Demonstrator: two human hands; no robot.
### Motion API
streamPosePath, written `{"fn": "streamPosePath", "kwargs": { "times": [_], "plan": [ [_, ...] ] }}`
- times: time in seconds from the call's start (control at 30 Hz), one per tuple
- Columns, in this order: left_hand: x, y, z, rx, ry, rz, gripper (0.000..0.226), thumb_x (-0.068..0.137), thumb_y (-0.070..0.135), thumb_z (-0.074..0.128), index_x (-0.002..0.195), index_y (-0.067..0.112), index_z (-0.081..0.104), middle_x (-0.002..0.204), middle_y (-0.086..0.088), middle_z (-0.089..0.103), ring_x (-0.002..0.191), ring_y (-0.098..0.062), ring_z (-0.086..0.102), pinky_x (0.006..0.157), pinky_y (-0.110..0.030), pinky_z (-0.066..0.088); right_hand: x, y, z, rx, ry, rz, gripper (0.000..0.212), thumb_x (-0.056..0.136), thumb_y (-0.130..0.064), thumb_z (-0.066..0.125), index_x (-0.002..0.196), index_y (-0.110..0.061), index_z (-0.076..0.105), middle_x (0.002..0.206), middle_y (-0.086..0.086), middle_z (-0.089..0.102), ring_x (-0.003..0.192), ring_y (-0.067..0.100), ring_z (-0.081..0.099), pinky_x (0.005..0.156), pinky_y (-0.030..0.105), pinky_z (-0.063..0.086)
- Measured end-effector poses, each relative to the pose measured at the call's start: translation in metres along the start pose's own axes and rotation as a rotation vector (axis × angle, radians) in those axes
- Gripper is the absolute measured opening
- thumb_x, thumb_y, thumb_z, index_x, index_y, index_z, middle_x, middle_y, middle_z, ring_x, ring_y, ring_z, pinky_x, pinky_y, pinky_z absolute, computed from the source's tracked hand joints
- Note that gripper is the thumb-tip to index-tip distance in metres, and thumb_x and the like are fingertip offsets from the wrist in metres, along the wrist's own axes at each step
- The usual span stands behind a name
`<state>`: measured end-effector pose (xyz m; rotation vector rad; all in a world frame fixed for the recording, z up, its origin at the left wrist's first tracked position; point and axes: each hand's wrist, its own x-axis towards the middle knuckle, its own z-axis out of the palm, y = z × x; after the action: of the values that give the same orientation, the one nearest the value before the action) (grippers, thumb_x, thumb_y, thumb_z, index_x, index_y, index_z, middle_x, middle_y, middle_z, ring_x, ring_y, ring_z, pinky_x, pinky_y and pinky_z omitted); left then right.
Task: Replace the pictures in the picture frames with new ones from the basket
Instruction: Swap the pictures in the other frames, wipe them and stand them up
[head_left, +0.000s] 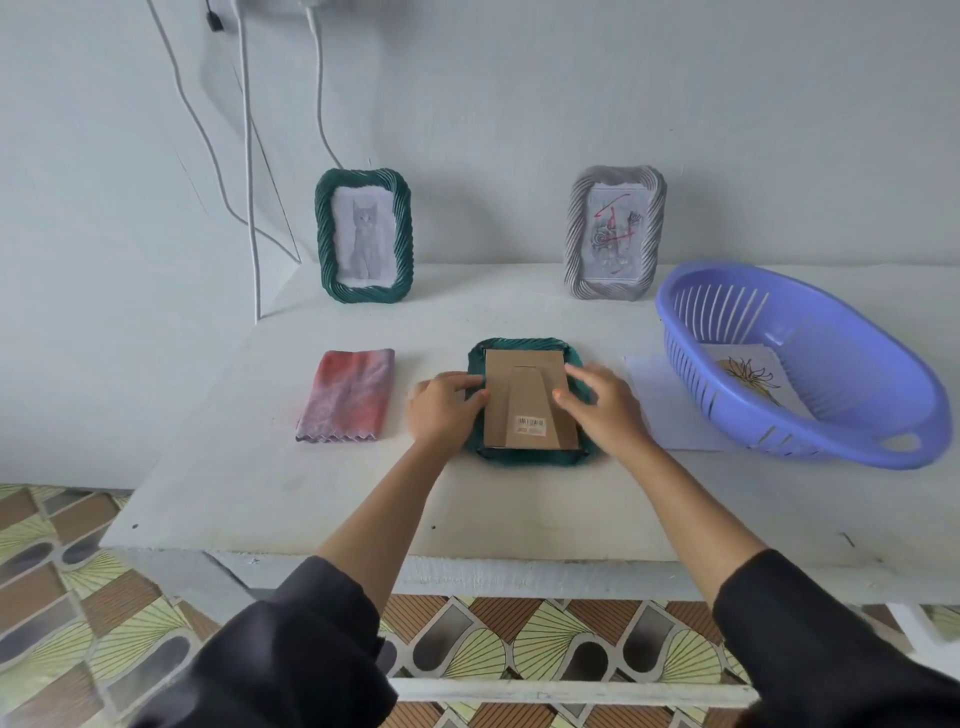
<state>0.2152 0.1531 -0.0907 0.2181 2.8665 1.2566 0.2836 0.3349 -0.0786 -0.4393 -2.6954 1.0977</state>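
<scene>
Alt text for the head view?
A person's left hand and right hand touch the cardboard back of a green picture frame lying face down on a white table. Behind stand a green frame with a cat picture and a grey frame; a folded cloth lies left, and a purple basket holding a flower drawing sits right.
</scene>
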Motion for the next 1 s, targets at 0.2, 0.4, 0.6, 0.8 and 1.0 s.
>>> {"fn": "streamPosePath", "kwargs": {
  "times": [0.2,0.4,0.6,0.8,1.0],
  "plan": [
    [0.001,0.000,0.003,-0.080,0.050,-0.032,0.018,0.082,0.033,0.066,0.097,0.030,0.074,0.118,0.008,0.068,0.114,-0.023,0.055,0.093,-0.039,0.047,-0.002,0.007,0.008,-0.161,0.019,-0.034,0.048,0.091,-0.040,0.050,0.137,-0.026,0.044,0.146,0.004,0.040,0.136,0.019,0.032,0.112,0.036,0.026],
    [0.002,0.010,0.002,-0.115,0.058,-0.113,0.016,0.081,0.030,0.067,0.095,0.029,0.076,0.122,0.005,0.065,0.118,-0.023,0.053,0.099,-0.039,0.043,-0.004,0.008,0.006,-0.120,0.021,-0.040,0.049,0.091,-0.037,0.051,0.137,-0.025,0.043,0.146,0.001,0.040,0.136,0.018,0.032,0.111,0.033,0.026],
    [0.000,0.025,-0.003,-0.333,0.067,-0.197,0.012,0.074,0.030,0.066,0.078,0.028,0.077,0.086,0.005,0.073,0.098,-0.026,0.062,0.088,-0.043,0.052,-0.002,0.009,0.008,-0.131,0.012,-0.039,0.048,0.095,-0.039,0.042,0.139,-0.021,0.040,0.147,0.000,0.039,0.136,0.019,0.032,0.112,0.034,0.026],
    [-0.007,0.047,-0.008,-0.418,0.048,-0.151,0.010,0.078,0.017,0.069,0.088,0.016,0.073,0.086,-0.001,0.071,0.080,-0.015,0.063,0.077,-0.030,0.051,0.000,0.010,0.008,-0.132,-0.006,-0.031,0.047,0.098,-0.035,0.031,0.141,-0.016,0.037,0.147,0.003,0.039,0.136,0.022,0.033,0.113,0.038,0.027],
    [-0.010,0.051,-0.014,-0.511,-0.072,-0.215,0.029,0.078,0.002,0.067,0.107,0.004,0.064,0.087,-0.011,0.067,0.064,-0.018,0.061,0.055,-0.023,0.051,-0.001,0.012,0.007,-0.126,0.001,-0.033,0.045,0.099,-0.030,0.031,0.141,-0.015,0.035,0.146,0.005,0.041,0.135,0.023,0.035,0.111,0.036,0.029]
  ]
}}
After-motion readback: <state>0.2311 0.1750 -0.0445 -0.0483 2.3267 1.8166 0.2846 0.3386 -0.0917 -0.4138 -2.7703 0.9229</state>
